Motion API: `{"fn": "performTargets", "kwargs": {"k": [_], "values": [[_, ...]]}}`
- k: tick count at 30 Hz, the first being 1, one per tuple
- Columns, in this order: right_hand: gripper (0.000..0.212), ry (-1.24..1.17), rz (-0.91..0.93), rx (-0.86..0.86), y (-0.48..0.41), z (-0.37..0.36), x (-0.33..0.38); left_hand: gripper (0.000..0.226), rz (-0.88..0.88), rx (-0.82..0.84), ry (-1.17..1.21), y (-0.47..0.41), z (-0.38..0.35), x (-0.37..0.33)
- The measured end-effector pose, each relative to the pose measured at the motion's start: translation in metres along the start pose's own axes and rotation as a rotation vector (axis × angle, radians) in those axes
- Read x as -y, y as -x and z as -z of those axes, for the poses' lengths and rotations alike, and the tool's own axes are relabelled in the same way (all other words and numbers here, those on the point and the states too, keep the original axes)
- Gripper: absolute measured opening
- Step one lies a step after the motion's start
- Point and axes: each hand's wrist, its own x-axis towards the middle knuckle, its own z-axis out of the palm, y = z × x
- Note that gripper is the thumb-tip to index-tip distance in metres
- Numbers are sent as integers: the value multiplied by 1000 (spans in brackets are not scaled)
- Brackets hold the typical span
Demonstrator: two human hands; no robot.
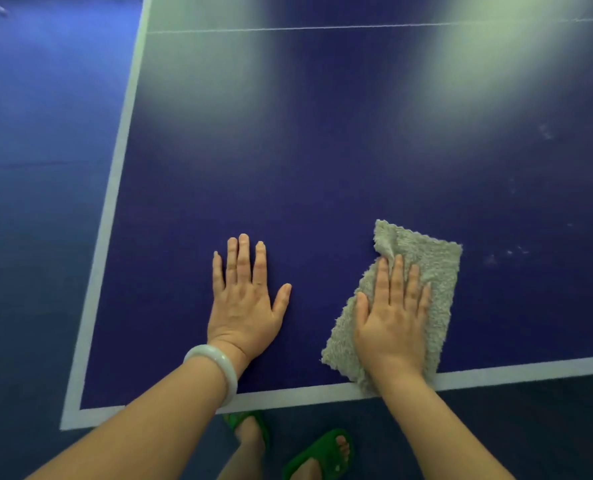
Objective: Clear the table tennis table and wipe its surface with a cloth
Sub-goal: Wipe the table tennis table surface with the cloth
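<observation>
The blue table tennis table (322,168) fills the head view, with white lines along its left and near edges. A grey terry cloth (437,271) lies folded on it near the front edge. My right hand (392,317) presses flat on the cloth with straight fingers. My left hand (246,299) rests flat on the bare table surface to the left of the cloth, fingers spread, a pale bangle on its wrist.
The table's near left corner (72,415) is at the lower left. A thin white centre line (322,27) crosses the far part of the table. Faint pale smudges (506,252) mark the surface to the right. Blue floor and feet in green sandals (322,452) lie below.
</observation>
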Motion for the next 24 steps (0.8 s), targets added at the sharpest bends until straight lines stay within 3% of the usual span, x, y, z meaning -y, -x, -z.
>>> {"fn": "performTargets", "kwargs": {"k": [5, 8, 10, 14, 18, 22, 24], "values": [[67, 13, 217, 10, -17, -1, 42, 75, 13, -34, 310, 4, 13, 22], [65, 14, 316, 32, -20, 0, 64, 73, 214, -133, 192, 17, 9, 64], [64, 14, 371, 57, -29, 1, 84, 75, 315, -97, 131, 26, 4, 89], [61, 3, 459, 105, -47, 4, 127, 70, 315, -74, 69, 32, -3, 101], [58, 10, 659, 112, -48, 2, 128, 69, 323, -78, 65, 32, -4, 100], [58, -22, 502, 118, -68, 7, 136, 69, 322, -65, 69, 30, -3, 100], [58, -12, 621, 130, -50, 5, 147, 69, 315, -58, 75, 30, -3, 100]]}}
